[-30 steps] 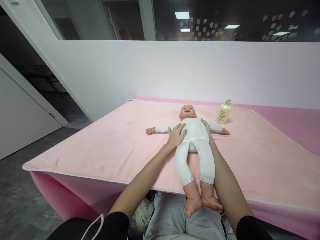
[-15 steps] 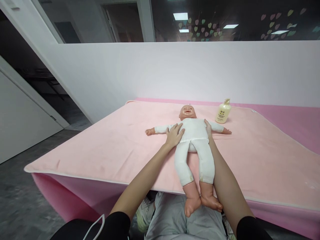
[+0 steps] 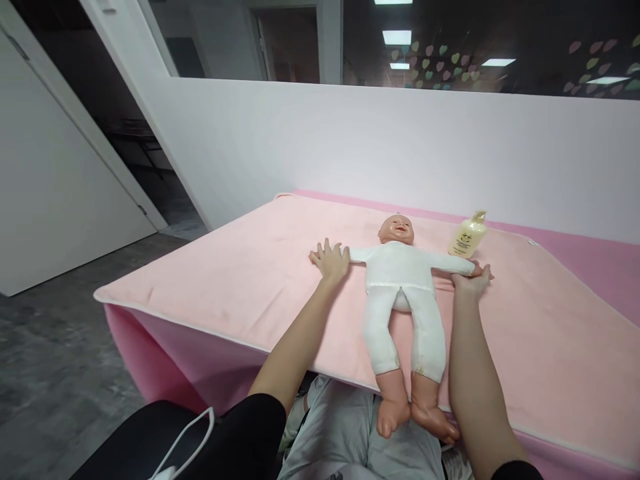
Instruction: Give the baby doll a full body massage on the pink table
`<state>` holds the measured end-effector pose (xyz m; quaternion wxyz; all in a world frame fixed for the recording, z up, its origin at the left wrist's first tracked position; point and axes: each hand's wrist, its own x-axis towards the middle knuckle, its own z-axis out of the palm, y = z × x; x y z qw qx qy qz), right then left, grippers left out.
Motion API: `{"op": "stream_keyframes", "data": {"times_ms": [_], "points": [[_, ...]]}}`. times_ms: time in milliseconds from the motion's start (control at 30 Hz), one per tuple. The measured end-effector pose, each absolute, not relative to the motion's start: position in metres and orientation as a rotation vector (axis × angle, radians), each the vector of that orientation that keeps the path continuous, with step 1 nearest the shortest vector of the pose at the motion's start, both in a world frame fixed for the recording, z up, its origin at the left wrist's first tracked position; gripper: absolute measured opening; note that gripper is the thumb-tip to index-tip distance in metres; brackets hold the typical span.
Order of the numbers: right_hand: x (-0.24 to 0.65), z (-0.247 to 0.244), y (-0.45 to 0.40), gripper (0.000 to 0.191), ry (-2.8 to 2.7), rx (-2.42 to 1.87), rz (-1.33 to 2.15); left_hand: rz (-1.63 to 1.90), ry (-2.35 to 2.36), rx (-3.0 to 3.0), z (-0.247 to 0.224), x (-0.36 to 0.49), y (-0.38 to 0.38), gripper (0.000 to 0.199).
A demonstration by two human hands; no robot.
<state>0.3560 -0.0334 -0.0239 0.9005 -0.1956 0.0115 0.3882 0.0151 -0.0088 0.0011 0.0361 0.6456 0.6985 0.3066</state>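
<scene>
A baby doll [image 3: 400, 267] with a white cloth body lies on its back, its arms stretched out sideways and its feet towards me. My left hand [image 3: 331, 261] rests over the doll's forearm and hand on the left side, fingers spread. Palm up, my right hand [image 3: 471, 283] is under the doll's wrist on the right side, touching it, with the fingers apart and partly hidden by the doll's hand. Just beyond that arm stands a pale yellow pump bottle [image 3: 467, 237].
A light pink blanket [image 3: 240, 267] covers the table over a darker pink cloth [image 3: 590, 257]. Behind it rises a white wall [image 3: 400, 147] with a window above. At the left are a door [image 3: 55, 167] and grey floor [image 3: 45, 353].
Both my hands have moved outward from the doll's torso along its arms, to its two hands. The view has turned slightly left, and the doll appears farther right.
</scene>
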Motion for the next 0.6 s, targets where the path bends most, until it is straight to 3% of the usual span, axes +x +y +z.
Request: {"op": "stream_keyframes", "data": {"times_ms": [167, 300, 500, 600], "points": [[0.356, -0.019, -0.038, 0.042, 0.035, -0.414, 0.719, 0.986, 2.351, 1.695, 0.002, -0.007, 0.004, 0.043], [0.349, -0.013, -0.036, 0.038, 0.064, -0.502, 0.698, 1.010, 2.218, 1.767, 0.002, -0.014, 0.009, 0.044], [0.346, -0.004, -0.040, 0.025, 0.130, -0.591, 0.815, 1.617, 1.769, 1.067, 0.000, -0.012, 0.022, 0.023], [0.346, -0.003, -0.041, 0.027, 0.129, -0.547, 0.801, 1.799, 1.532, 0.608, -0.001, -0.006, 0.027, 0.028]]}}
